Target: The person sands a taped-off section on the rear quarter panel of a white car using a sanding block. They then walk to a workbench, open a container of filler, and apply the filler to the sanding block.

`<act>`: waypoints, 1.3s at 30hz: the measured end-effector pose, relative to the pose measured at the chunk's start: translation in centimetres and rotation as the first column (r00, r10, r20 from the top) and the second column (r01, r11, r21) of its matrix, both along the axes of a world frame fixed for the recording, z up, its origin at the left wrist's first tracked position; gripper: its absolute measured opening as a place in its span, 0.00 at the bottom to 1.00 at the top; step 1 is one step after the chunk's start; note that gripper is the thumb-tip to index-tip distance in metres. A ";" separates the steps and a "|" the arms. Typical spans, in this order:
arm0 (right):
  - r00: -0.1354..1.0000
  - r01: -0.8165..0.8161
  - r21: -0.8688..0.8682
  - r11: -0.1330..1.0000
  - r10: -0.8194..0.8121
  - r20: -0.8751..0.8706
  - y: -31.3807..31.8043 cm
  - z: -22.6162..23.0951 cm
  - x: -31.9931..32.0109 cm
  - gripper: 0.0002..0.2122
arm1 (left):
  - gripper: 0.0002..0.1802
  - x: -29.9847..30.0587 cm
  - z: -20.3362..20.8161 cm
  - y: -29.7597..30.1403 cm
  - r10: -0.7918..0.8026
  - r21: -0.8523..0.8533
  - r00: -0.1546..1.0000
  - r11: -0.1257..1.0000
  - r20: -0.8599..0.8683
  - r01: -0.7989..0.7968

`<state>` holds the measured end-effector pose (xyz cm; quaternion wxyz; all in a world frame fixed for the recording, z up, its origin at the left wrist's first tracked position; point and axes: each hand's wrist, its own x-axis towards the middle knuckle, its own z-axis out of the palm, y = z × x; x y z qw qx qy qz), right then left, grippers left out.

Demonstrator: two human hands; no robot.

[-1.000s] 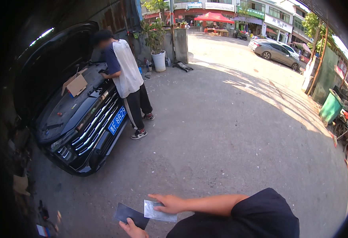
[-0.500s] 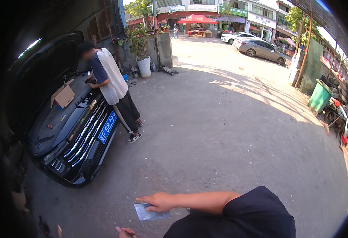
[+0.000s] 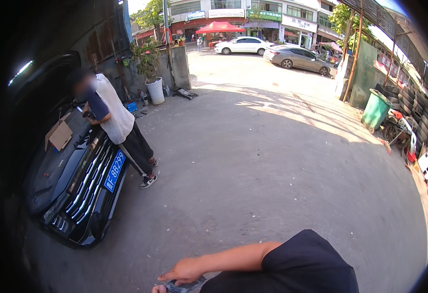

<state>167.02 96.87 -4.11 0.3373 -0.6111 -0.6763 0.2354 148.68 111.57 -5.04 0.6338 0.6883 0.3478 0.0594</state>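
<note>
My right hand (image 3: 185, 271) reaches in from the lower right, its bare forearm coming out of a black sleeve. It grips a flat, see-through plastic packet (image 3: 187, 287), thumb and fingers closed on its upper edge. The packet's lower part is cut off by the frame and partly covered by my clothing. At the lower edge, close beside the packet, a small bit of my left hand (image 3: 159, 289) shows. Most of its fingers are out of the frame, so whether it touches the packet is unclear.
On the left stands a black car (image 3: 84, 195), hood raised, with an open cardboard box (image 3: 60, 136) on its front. A person (image 3: 114, 115) leans over it. Farther off are a potted plant (image 3: 155, 91), a green wheeled bin (image 3: 376, 111), stacked tyres (image 3: 409, 97) and a grey car (image 3: 296, 57).
The view has swung to the right. My right hand and the packet have moved lower and left in the picture, and my left hand is closer to them. A white car outside has rolled left.
</note>
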 end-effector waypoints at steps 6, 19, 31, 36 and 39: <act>0.977 0.184 0.087 0.979 -0.172 -0.125 -1.0 1.4 1.9 0.30 | 0.11 -0.7 -1.4 -0.9 -0.048 0.080 0.999 0.996 0.011 0.046; 0.835 0.491 0.018 0.871 -0.464 -0.295 1.6 1.4 2.2 0.27 | 0.11 1.8 -0.2 -4.2 0.227 -0.357 0.974 0.910 0.003 -0.211; 0.859 0.484 0.149 0.862 -0.436 -0.268 4.1 2.0 1.3 0.26 | 0.07 1.7 1.5 -4.1 0.371 -0.511 0.929 0.796 -0.011 -0.324; 0.892 0.447 0.236 0.863 -0.409 -0.194 4.9 1.8 0.3 0.26 | 0.08 1.2 0.0 -4.1 0.099 -0.202 0.995 0.975 0.001 -0.096; 0.921 0.385 0.137 0.913 -0.371 -0.115 5.0 2.6 -0.3 0.25 | 0.06 1.3 0.4 -4.4 0.142 -0.155 0.984 0.975 -0.110 -0.158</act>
